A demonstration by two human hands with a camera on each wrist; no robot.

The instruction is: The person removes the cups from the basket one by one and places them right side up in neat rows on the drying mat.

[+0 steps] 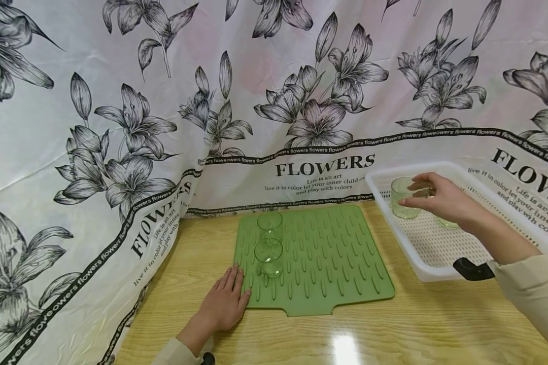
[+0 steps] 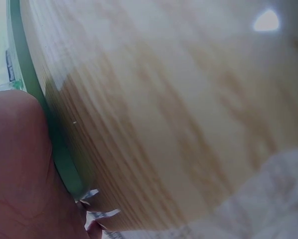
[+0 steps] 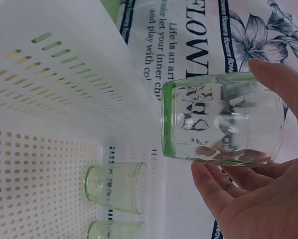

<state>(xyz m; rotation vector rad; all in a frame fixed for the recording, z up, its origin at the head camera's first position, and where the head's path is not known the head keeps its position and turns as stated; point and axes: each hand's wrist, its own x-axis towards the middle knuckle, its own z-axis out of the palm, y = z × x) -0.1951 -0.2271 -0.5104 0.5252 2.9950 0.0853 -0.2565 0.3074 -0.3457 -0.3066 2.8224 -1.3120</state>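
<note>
While the right hand [image 1: 447,203] gripped a glass [image 1: 404,205] between thumb and curled fingers, the left hand [image 1: 224,299] lay with straight fingers at the left edge of the mat [image 1: 324,284], holding nothing. The gripped glass was upright over the basket [image 1: 438,274], near the wall on the mat's side; two more glasses [image 3: 114,188] stood inside. On the mat were a front glass [image 1: 269,259] and a rear glass [image 1: 269,223], close together; whether they touched could not be told.

A slip seemed the likeliest trouble: the walls looked smooth, and the thumb sat close to the rim. Carried sideways too low, the glass could have struck the basket's wall and chipped or tipped. Over at the mat, the front glass was near the left fingers, so a careless push there might have shoved the mat and knocked it into its neighbour.
</note>
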